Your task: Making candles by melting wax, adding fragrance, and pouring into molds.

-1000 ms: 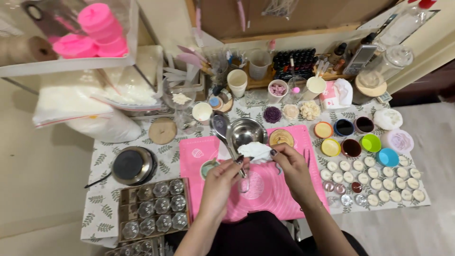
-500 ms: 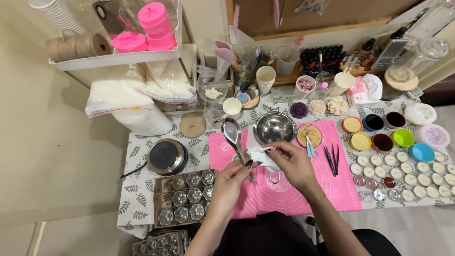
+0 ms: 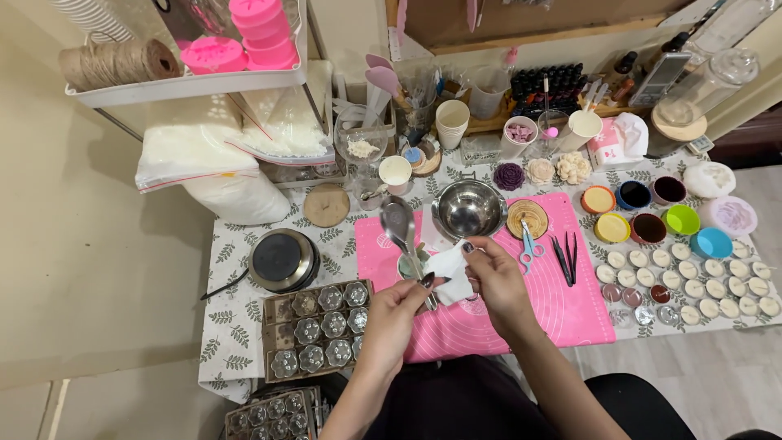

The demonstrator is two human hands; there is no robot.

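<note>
2 hands meet over a pink rubber mat (image 3: 562, 314) on a table with a leaf-print cloth (image 3: 236, 326). The left hand (image 3: 399, 314) is closed around the handle of a big shiny metal spoon (image 3: 399, 224). The spoon's bowl points up and away from that hand, and its handle runs down into the fingers. The right hand (image 3: 493, 281) pinches a crumpled white paper tissue (image 3: 450, 273) between thumb and fingers. The tissue sits between the 2 hands and touches the spoon's handle.

Just past the right hand stands a round shiny steel bowl (image 3: 468, 209), and beside it lies a round wooden coaster (image 3: 528, 218). To the right of the right hand lie small scissors with light blue handles (image 3: 529, 248) and black tweezers (image 3: 566, 259), all on the mat. Farther right are bright little round cups (image 3: 680, 220) and rows of small white round candles (image 3: 692, 285). To the left of the left hand sits a brown tray of clear flower-shaped moulds (image 3: 318, 330). Past that tray is a round black hot plate with a silver rim (image 3: 283, 259).
</note>
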